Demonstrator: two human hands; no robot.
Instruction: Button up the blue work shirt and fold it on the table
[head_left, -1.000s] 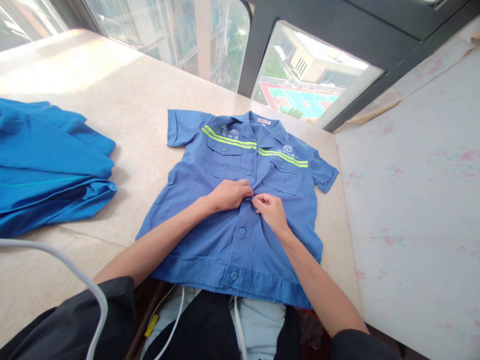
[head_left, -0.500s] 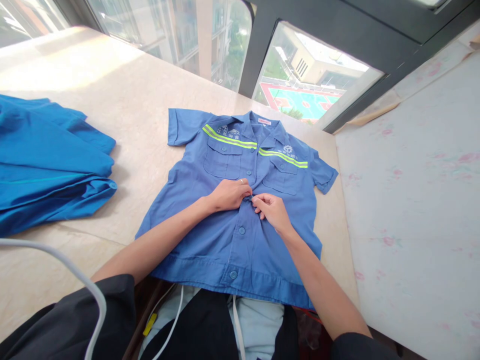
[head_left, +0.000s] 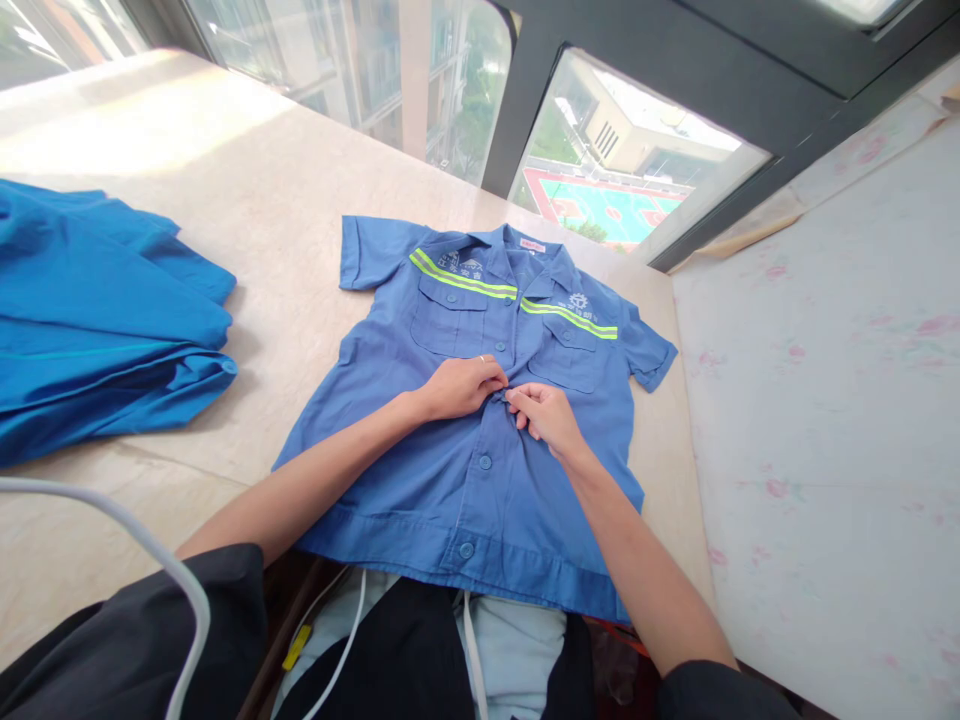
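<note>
Blue work shirt point(head_left: 480, 470) lies flat, front up, centre of frame on table point(head_left: 285, 300), hem toward me. Since a second ago, almost no change: my left hand point(head_left: 461, 387) and right hand point(head_left: 544, 417) stay at placket mid-chest, fingertips pinching cloth at same button; lower two buttons closed, so fastening judged mid-way. Writing: white print above both pockets, red collar label, all too small to read. Folded blue garments point(head_left: 105, 320) at left.

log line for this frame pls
left hand: pinching shirt placket | right hand: pinching placket opposite | shirt: flat on table, two lower buttons fastened | blue clothes: piled at left
</note>
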